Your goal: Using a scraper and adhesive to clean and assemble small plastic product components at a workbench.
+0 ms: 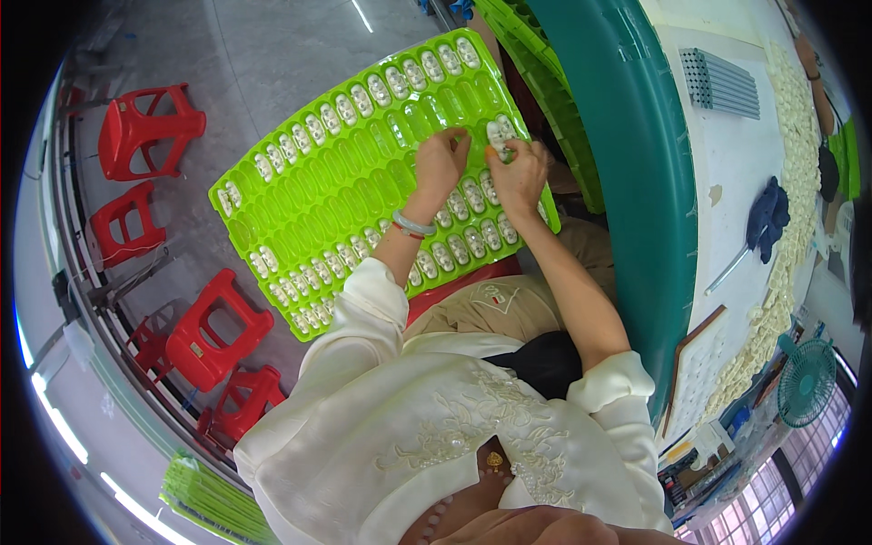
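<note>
A bright green moulded tray [350,195] with rows of oval slots lies tilted across my lap. White oval pieces [398,84] marked with small dark spots fill slots along its far and near rows, while the middle slots mostly lack them. Over the tray's right half, my left hand [442,162] has its fingers curled into a pinch; whatever is between them is hidden. Close beside it, my right hand [520,177] pinches at a white oval piece [500,134] by the tray's right end, its fingertips touching it. A pale bangle [414,224] and a red cord circle my left wrist.
A teal-edged table [649,182] stands at right, bearing a grey bundle of rods [720,84], a dark blue cloth [768,218] and a long heap of pale pieces [783,200]. More green trays [549,100] lean against it. Red stools [150,132] stand at left. A person's arm shows far right.
</note>
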The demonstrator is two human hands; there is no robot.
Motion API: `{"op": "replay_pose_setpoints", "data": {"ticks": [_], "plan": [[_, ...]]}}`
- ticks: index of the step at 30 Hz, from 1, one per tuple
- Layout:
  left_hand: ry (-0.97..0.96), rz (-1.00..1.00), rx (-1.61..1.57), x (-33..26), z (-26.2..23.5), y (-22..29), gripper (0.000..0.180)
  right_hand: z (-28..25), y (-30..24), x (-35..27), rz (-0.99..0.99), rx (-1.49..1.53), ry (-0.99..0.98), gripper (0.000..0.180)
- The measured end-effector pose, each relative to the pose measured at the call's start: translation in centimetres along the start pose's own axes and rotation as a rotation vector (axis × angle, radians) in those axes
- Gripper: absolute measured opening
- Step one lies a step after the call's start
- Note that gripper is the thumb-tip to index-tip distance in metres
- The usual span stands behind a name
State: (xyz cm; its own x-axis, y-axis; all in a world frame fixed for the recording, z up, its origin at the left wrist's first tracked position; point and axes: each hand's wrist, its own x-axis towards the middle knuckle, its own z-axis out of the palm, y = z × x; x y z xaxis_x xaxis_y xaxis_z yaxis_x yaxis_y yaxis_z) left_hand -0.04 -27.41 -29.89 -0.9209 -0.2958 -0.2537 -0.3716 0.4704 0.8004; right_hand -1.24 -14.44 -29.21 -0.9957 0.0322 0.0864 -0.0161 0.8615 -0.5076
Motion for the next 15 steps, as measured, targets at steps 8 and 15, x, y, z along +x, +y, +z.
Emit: {"op": "replay_pose_setpoints", "data": {"ticks": [8, 15], "plan": [[0.222, 0.433, 0.481, 2.5, 1.2, 1.0, 0.036, -4.3, 2.7, -1.7, 0.367, 0.234, -0.128, 0.037], [0.007, 0.280, 0.574, 4.8, 2.0, 1.0, 0.026, -4.5, 3.4, -2.1, 0.396, 0.301, -0.145, 0.042]]}}
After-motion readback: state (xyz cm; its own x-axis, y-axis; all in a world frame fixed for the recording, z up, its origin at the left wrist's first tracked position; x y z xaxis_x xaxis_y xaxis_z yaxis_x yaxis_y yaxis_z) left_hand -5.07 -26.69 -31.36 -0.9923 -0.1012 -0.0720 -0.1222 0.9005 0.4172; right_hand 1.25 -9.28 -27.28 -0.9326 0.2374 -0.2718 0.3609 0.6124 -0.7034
